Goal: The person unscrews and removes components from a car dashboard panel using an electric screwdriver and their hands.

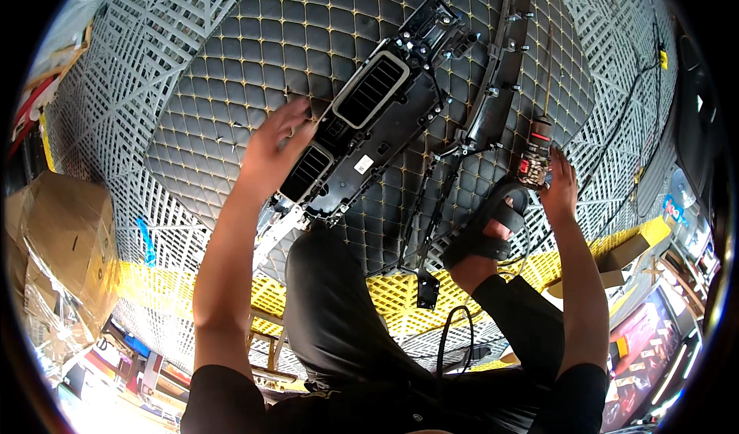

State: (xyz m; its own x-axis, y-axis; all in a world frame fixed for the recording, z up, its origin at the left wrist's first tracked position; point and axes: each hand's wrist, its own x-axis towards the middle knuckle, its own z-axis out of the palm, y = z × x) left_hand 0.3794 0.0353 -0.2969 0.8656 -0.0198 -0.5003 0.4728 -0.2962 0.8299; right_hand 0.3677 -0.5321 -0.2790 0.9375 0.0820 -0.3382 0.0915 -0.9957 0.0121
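A long black car dashboard trim panel [371, 143] with two framed air vents lies slantwise on the quilted mat. My left hand [279, 147] is at its left edge between the vents, fingers stretched and apart, holding nothing. Whether the fingertips touch the frame, I cannot tell. At the right, a cordless drill [535, 157] with a red ring and a long thin bit [549, 72] points away from me. My right hand [562, 190] is around its right side and near end; the fingers are partly hidden.
A narrow black trim strip [493, 99] with clips runs between panel and drill. Small screws [223, 140] lie on the dark quilted mat [254, 64]. My sandaled foot [493, 226] is beside the drill. A cardboard box [69, 241] stands left; black cables [627, 118] cross the floor grating at right.
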